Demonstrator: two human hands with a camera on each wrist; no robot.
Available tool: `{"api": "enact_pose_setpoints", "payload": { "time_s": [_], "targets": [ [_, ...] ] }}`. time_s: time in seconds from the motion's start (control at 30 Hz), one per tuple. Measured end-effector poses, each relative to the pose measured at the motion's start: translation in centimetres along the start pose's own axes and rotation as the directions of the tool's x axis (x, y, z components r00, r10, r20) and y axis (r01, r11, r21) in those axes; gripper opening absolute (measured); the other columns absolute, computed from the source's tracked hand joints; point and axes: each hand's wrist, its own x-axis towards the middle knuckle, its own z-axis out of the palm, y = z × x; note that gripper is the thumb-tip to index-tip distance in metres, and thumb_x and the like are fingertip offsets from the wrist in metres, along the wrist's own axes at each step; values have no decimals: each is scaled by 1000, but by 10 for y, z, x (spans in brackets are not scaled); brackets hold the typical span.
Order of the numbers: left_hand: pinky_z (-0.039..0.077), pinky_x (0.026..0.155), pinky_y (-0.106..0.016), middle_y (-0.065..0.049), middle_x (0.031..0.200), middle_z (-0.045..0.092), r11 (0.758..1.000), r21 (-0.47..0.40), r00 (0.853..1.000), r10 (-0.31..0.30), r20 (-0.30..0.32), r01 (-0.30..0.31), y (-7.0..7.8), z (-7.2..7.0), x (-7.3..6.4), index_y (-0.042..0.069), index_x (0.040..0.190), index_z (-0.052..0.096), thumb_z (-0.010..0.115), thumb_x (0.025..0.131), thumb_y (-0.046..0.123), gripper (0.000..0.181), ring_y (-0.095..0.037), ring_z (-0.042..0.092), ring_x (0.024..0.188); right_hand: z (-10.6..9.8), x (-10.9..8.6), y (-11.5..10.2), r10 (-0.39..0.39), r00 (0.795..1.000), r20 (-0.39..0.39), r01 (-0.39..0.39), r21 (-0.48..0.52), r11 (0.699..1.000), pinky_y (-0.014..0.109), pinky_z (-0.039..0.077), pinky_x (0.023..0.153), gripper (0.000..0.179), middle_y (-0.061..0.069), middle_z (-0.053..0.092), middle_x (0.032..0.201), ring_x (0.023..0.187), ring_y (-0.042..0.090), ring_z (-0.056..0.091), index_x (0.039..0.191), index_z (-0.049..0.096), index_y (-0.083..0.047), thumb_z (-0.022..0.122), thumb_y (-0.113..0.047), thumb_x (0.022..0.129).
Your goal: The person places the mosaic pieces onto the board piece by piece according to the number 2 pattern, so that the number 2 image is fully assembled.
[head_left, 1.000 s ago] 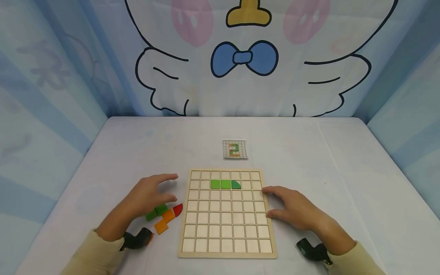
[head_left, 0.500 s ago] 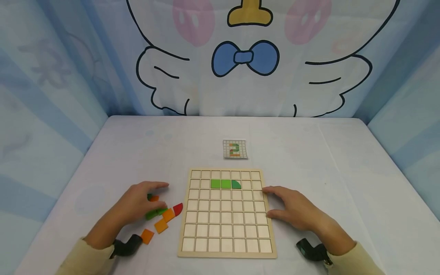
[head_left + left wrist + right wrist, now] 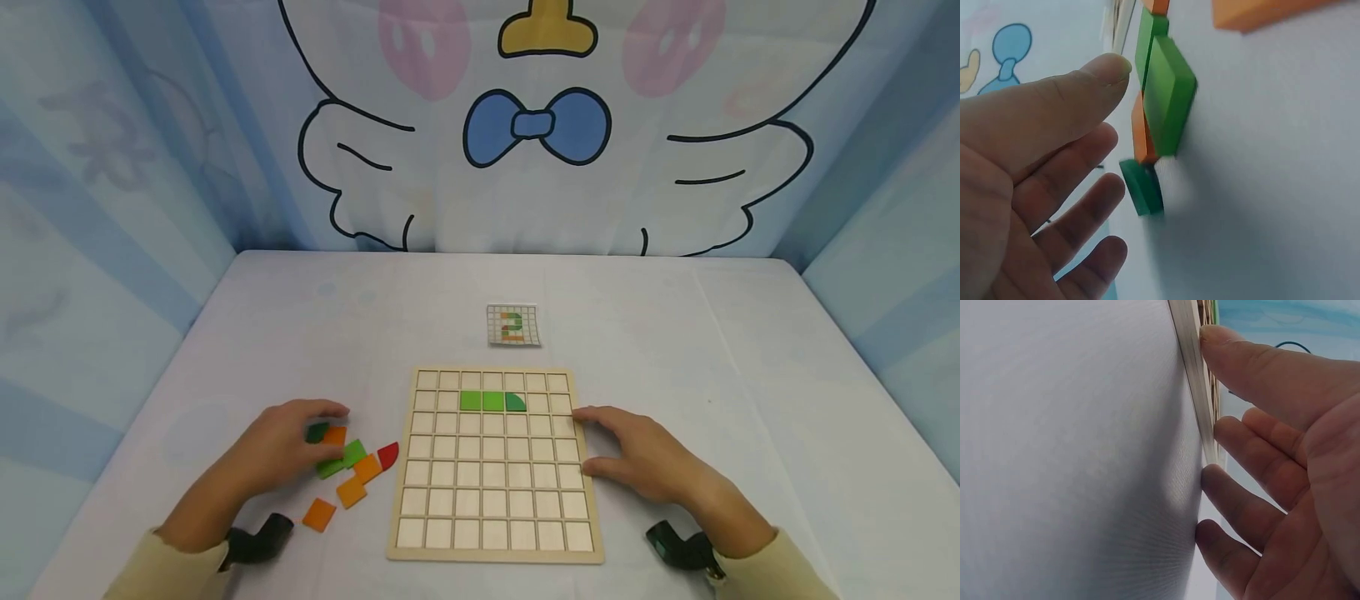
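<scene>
My left hand (image 3: 277, 446) hovers at the left pile, fingers loosely bent and nothing held. Close to its fingertips are a dark green piece (image 3: 1140, 187), an orange square tile (image 3: 335, 436) and light green tiles (image 3: 1169, 94), partly covered by the hand in the head view. On the right, my right hand (image 3: 645, 450) rests its thumb and fingertips at the right edge of the wooden grid board (image 3: 494, 477). Two light green squares (image 3: 482, 401) and a dark green quarter-round (image 3: 515, 402) lie side by side in the board's second row.
A small pattern card (image 3: 513, 326) with a coloured figure on a grid lies behind the board. Between left hand and board are a red quarter-round (image 3: 387, 456) and orange squares (image 3: 351, 492); another orange square (image 3: 318, 515) lies nearer. Printed cloth walls surround the white table.
My left hand has moved left and slightly down, away from the board, uncovering the dark green piece and orange tiles. The right hand and board have stayed in place.
</scene>
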Motion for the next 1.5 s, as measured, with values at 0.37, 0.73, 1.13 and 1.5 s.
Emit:
{"api": "enact_pose_setpoints", "payload": {
  "time_s": [0.37,0.73,1.13,1.5],
  "targets": [
    [39,101,-63,-17,128,63,999,-10,999,-51,-14,50,-16,-9,-6,3,126,66,80,85,17,46,-43,51,123,0,0,0,-3,1000,4,3,4,1000,54,39,106,59,10,57,139,131,35,50,139,56,-7,76,-33,89],
    [44,98,-59,-11,115,68,1000,1,1000,8,-12,-8,-16,-4,3,3,118,68,81,84,12,37,-37,57,112,3,-1,2,-5,1000,-14,5,0,1000,53,39,106,59,11,58,139,131,35,50,138,57,-5,78,-27,88],
    [47,94,-55,-5,107,68,1000,27,1000,3,15,-4,-4,0,16,6,111,70,77,86,9,26,-30,58,102,3,-1,3,7,1000,1,-7,2,1000,54,39,106,58,11,57,139,132,35,50,139,56,-5,77,-26,88],
    [48,95,-52,-7,110,67,1000,8,1000,15,0,-15,5,6,20,5,114,69,76,87,6,28,-29,56,100,0,-2,1,-6,1000,-8,6,5,1000,54,39,105,58,10,58,139,131,35,50,139,56,-6,76,-30,89]
  ]
}}
